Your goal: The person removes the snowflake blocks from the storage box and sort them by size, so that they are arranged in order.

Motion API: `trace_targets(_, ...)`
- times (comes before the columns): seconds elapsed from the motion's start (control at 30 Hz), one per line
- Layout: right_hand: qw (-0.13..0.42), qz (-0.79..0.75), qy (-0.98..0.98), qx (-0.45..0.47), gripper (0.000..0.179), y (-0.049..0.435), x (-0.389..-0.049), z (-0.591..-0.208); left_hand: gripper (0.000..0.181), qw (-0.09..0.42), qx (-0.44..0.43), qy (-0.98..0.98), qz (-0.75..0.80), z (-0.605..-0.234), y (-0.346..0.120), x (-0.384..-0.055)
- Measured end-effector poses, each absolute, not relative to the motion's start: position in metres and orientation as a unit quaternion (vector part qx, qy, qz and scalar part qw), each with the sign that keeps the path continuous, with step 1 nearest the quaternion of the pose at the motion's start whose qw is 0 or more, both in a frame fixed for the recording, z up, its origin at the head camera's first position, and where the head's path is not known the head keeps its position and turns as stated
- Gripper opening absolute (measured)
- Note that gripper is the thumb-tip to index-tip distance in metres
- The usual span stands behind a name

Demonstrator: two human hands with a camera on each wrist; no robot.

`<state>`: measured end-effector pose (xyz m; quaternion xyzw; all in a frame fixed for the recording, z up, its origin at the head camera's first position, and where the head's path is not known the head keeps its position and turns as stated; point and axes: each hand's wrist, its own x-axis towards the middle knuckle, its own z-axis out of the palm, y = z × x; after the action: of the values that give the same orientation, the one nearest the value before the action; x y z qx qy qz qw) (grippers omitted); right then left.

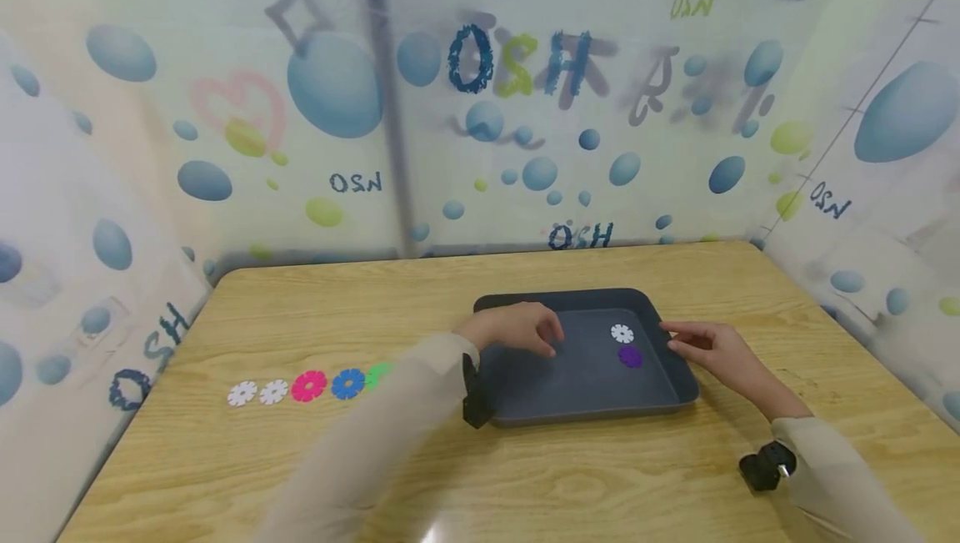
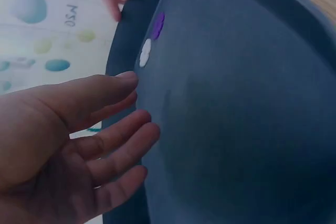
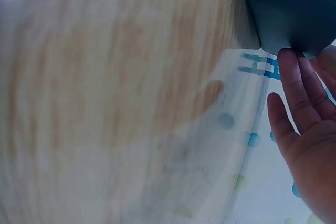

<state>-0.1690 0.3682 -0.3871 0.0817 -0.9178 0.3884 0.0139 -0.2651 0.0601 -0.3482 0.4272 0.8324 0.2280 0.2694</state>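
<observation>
A dark grey tray (image 1: 570,409) lies on the table, with a white snowflake disc (image 1: 622,334) and a purple snowflake disc (image 1: 630,356) in its right part. Over the tray's left part hovers my left hand (image 1: 521,328), its fingers loosely bent and nothing between them. The left wrist view shows this hand's thumb and fingers (image 2: 123,129) apart, with both discs beyond them. My right hand (image 1: 716,351) is at the tray's right rim, fingers nearly straight. From the right wrist view, its fingertips (image 3: 287,56) touch the tray's outer wall (image 3: 291,19).
Left of the tray, a row of snowflake discs lies on the wooden table (image 1: 525,485): two white, then a pink disc (image 1: 309,386), a blue disc (image 1: 348,384) and a green disc (image 1: 377,374) partly hidden by my left sleeve. A patterned curtain (image 1: 465,151) hangs behind the table.
</observation>
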Motion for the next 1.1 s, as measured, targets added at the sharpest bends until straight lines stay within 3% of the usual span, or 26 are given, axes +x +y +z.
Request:
trace_targets(0.13, 0.015, 0.391, -0.917, 0.082, 0.04, 0.368, -0.169, -0.386, 0.028, 0.283, 0.424, 0.836, 0.206, -0.349, 0.089, -0.262)
trace_targets(0.53, 0.015, 0.387, -0.917, 0.093, 0.04, 0.367, -0.169, -0.385, 0.038, 0.247, 0.423, 0.854, 0.177, -0.363, 0.151, -0.252)
trace_targets(1.1, 0.019, 0.383, -0.919, 0.085, 0.039, 0.367, -0.169, -0.384, 0.03, 0.223, 0.394, 0.876, 0.169, -0.371, 0.17, -0.246)
